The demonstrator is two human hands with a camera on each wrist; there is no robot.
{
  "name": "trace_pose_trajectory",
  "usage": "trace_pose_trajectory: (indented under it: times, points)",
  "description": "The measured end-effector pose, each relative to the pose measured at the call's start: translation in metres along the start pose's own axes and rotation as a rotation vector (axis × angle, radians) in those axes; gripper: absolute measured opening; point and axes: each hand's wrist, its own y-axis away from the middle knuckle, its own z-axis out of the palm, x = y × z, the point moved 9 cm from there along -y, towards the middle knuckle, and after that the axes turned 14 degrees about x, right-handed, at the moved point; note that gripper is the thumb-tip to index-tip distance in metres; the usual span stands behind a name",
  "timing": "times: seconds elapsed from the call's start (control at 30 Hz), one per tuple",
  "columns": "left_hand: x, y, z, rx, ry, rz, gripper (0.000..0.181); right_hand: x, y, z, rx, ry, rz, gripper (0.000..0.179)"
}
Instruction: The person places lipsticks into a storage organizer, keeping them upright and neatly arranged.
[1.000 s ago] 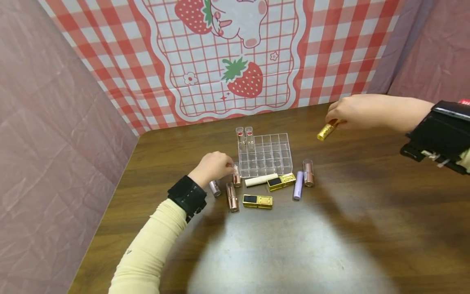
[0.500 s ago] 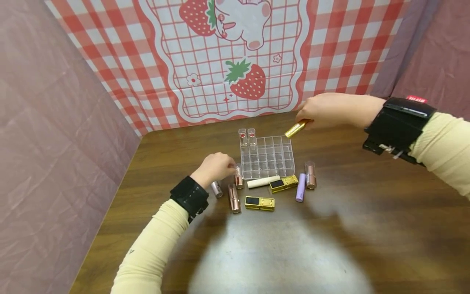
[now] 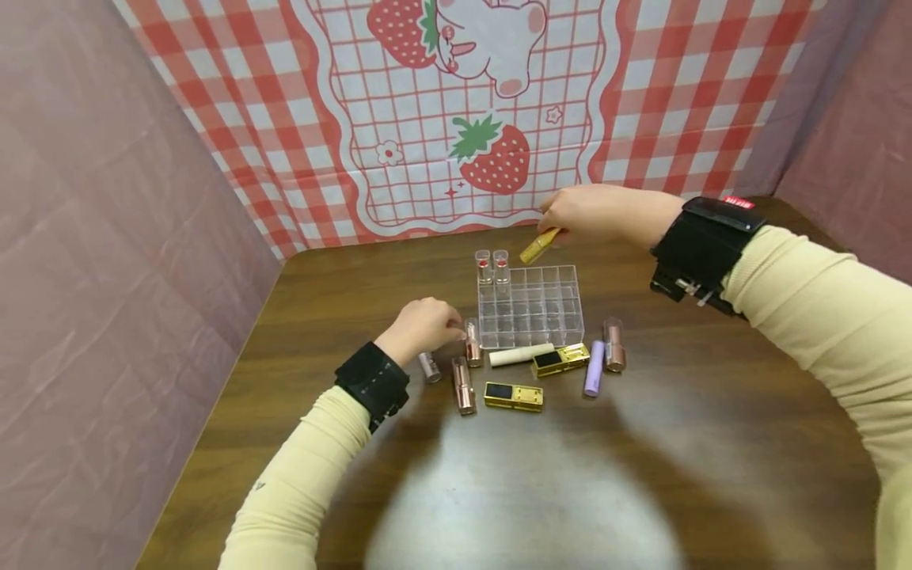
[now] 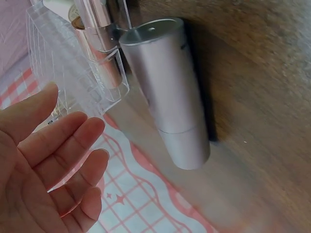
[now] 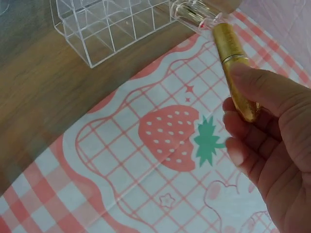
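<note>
My right hand (image 3: 586, 215) pinches a gold lipstick tube (image 3: 539, 245) between thumb and fingers, tilted above the back edge of the clear compartment organizer (image 3: 530, 306). In the right wrist view the tube (image 5: 228, 43) points towards the organizer's back corner. Two clear-capped lipsticks (image 3: 502, 267) stand upright in that back left corner. My left hand (image 3: 425, 328) hovers at the organizer's front left, holding nothing; its fingers are loosely bent in the left wrist view. Close to it are a silvery-lilac tube (image 4: 167, 92) and a rose-gold lipstick with a clear cap (image 3: 473, 343).
In front of the organizer lie a cream tube (image 3: 521, 355), two gold-and-black lipsticks (image 3: 514, 397), a purple tube (image 3: 594, 370) and more rose-gold lipsticks (image 3: 463, 386). Behind the wooden table (image 3: 342, 277) hangs a red-checked strawberry cloth (image 3: 399, 182).
My right hand has carried the gold lipstick tube leftward from right of the organizer to above its back edge. My left hand has stayed nearly still. The head view has shifted slightly.
</note>
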Motion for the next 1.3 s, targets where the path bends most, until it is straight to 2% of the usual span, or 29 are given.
trace_pose_trajectory:
  times: [0.17,0.33,0.53,0.67,0.8,0.97,1.07,1.1,1.2,1.27,1.3]
  points:
    - [-0.003,0.001,0.002,-0.008,-0.008,-0.002,0.022,0.007,-0.008,0.011,0.039,-0.048,0.017,0.010]
    - [-0.007,0.002,0.003,-0.021,-0.012,-0.009,0.027,0.013,-0.018,0.023,0.034,-0.084,0.068,0.009]
    - [-0.010,0.003,0.005,-0.017,-0.009,-0.013,0.026,0.016,-0.031,0.044,-0.012,-0.148,0.171,0.010]
    - [-0.011,0.004,0.005,-0.011,-0.002,-0.014,0.026,0.015,-0.033,0.056,-0.059,-0.218,0.237,0.012]
    - [-0.013,0.005,0.006,-0.009,0.000,-0.012,0.027,0.012,-0.034,0.064,-0.082,-0.241,0.265,0.014]
    - [-0.015,0.006,0.007,-0.012,0.000,-0.019,0.027,0.010,-0.039,0.073,-0.102,-0.206,0.243,0.015]
    - [-0.015,0.006,0.008,-0.017,0.001,-0.018,0.027,0.010,-0.042,0.082,-0.124,-0.218,0.241,0.018]
    - [-0.015,0.006,0.008,-0.018,-0.001,-0.017,0.027,0.010,-0.043,0.082,-0.120,-0.227,0.216,0.020]
    - [-0.016,0.006,0.009,-0.022,0.000,-0.019,0.026,0.028,-0.049,0.110,-0.123,-0.228,0.197,0.027]
    - [-0.017,0.006,0.009,-0.024,0.002,-0.025,0.027,0.050,-0.056,0.141,-0.067,-0.225,0.142,0.028]
    - [-0.017,0.006,0.009,-0.024,0.002,-0.027,0.027,0.056,-0.057,0.150,-0.066,-0.217,0.135,0.029]
